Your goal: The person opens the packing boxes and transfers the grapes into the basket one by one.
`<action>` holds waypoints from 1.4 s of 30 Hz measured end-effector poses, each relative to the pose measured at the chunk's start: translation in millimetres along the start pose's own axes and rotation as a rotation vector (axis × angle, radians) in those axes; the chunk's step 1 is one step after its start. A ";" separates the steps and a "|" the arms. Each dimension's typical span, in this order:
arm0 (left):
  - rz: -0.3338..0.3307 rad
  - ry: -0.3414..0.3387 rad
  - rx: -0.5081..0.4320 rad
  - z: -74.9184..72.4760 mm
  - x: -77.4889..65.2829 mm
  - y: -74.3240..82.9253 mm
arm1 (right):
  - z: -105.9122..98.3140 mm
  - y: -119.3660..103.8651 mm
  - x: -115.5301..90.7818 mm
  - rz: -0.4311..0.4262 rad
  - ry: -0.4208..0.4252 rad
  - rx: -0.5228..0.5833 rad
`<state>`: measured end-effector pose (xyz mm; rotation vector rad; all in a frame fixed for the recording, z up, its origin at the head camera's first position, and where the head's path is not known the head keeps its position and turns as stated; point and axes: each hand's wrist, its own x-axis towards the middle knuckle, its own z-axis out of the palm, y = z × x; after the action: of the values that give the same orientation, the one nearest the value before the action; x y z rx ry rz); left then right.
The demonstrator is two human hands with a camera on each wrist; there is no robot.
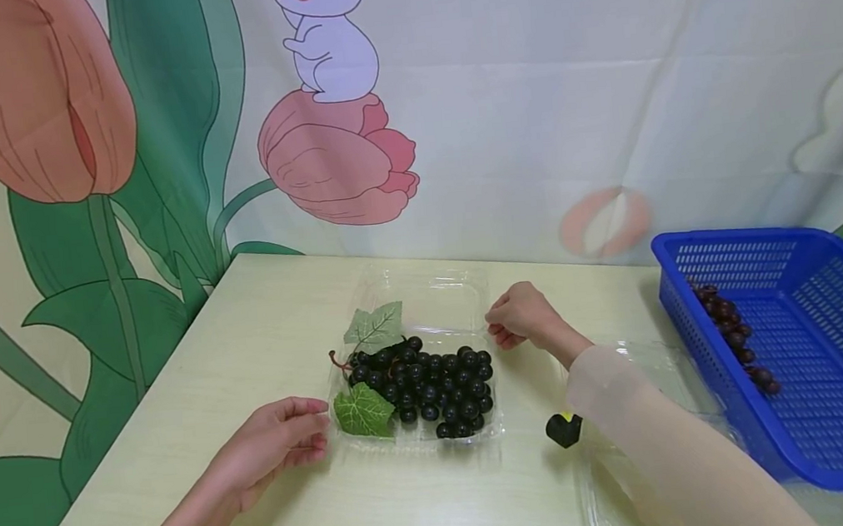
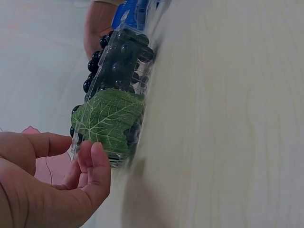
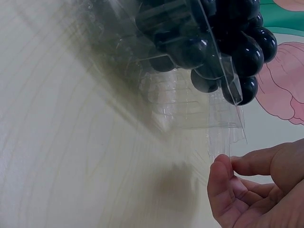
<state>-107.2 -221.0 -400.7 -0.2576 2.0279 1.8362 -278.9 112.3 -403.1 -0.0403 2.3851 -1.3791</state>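
A clear plastic clamshell box (image 1: 492, 434) lies on the table with its lid (image 1: 431, 291) folded back toward the wall. Inside sits a bunch of black grapes (image 1: 432, 383), heaped above the rim. A green leaf (image 1: 363, 411) lies at the bunch's left front, and a paler leaf (image 1: 374, 327) reaches over the hinge. My left hand (image 1: 279, 437) pinches the box's left rim between thumb and fingers, close by the leaf (image 2: 109, 118) in the left wrist view. With thumb and forefinger, my right hand (image 1: 522, 315) pinches the right edge of the lid, seen from below in the right wrist view.
At the right stands a blue plastic basket (image 1: 776, 441) with dark reddish grapes (image 1: 732, 336) along its left side. Another clear box (image 1: 602, 523) lies open under my right forearm. A small black heart-shaped object (image 1: 563, 430) rests beside it. A printed cloth (image 1: 492, 123) hangs behind the table.
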 end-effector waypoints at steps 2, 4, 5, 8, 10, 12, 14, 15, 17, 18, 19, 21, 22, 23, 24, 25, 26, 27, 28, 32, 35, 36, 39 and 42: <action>-0.007 0.012 0.007 -0.5 1.2 2.2 | 0.2 0.0 0.0 -0.001 0.000 -0.001; -0.013 0.026 0.016 -1.2 2.3 5.3 | 0.2 -0.3 -0.2 -0.001 0.000 -0.001; -0.014 0.033 0.023 -1.6 3.5 6.8 | 0.2 -0.4 -0.3 -0.001 0.000 -0.001; -0.007 0.049 0.040 -4.0 7.8 9.7 | 0.1 -0.6 -0.5 0.000 -0.001 0.004; 0.001 0.056 0.052 -5.3 11.3 11.2 | 0.2 -0.3 -0.3 0.000 -0.004 0.007; 0.007 0.061 0.066 -6.0 14.8 12.6 | 0.6 -0.1 0.1 0.000 -0.005 0.010; 0.010 0.071 0.092 -5.7 17.6 15.2 | 0.9 0.0 0.3 -0.002 -0.006 0.009; 0.013 0.074 0.108 -5.6 19.1 16.9 | 1.1 -0.1 0.3 -0.001 -0.006 0.009; 0.018 0.081 0.138 -5.8 22.5 20.2 | 1.1 -0.4 -0.1 0.001 -0.004 0.007; 0.019 0.084 0.151 -6.0 24.2 21.9 | 1.1 -0.6 -0.2 0.003 -0.003 0.006; 0.018 0.086 0.162 -6.1 25.7 23.5 | 1.2 -0.7 -0.4 0.006 -0.003 0.006; 0.017 0.081 0.173 -6.6 29.1 25.9 | 1.7 -0.9 -0.5 0.008 -0.006 0.006; 0.011 0.080 0.176 -6.7 30.7 26.5 | 1.9 -0.9 -0.4 0.009 -0.007 0.007; 0.005 0.080 0.178 -6.5 32.1 27.1 | 2.2 -1.3 -0.3 0.006 -0.009 0.006; 0.000 0.077 0.179 -6.3 33.3 27.4 | 2.5 -1.5 -0.3 0.004 -0.008 0.006; -0.002 0.074 0.181 -6.2 34.5 27.4 | 2.7 -1.7 -0.3 0.000 -0.009 0.004; -0.004 0.073 0.179 -6.3 35.7 27.5 | 2.8 -1.9 -0.3 -0.004 -0.008 0.002; -0.008 0.073 0.177 -6.0 36.7 27.5 | 3.0 -2.1 -0.5 -0.006 -0.006 -0.001; -0.007 0.071 0.175 -6.0 37.6 27.4 | 2.9 -2.3 -0.8 -0.006 -0.004 -0.003; -0.021 0.072 0.154 -4.9 40.3 27.7 | 2.7 -2.7 -1.8 -0.001 -0.002 -0.008; -0.032 0.073 0.147 -3.7 41.8 28.3 | 1.6 -2.8 -2.2 -0.003 -0.004 -0.009; -0.034 0.072 0.146 -3.6 42.3 28.5 | 1.0 -2.8 -2.2 -0.002 -0.003 -0.007; -0.035 0.063 0.148 -3.3 43.9 29.7 | -0.9 -1.8 -1.9 0.000 -0.001 -0.005; -0.036 0.056 0.142 -2.9 45.3 30.8 | -3.0 -0.9 -1.5 0.010 0.006 0.003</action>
<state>-160.7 -214.5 -390.6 -0.3059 2.1655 1.6716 -278.6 114.6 -400.5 -0.0226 2.3848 -1.3802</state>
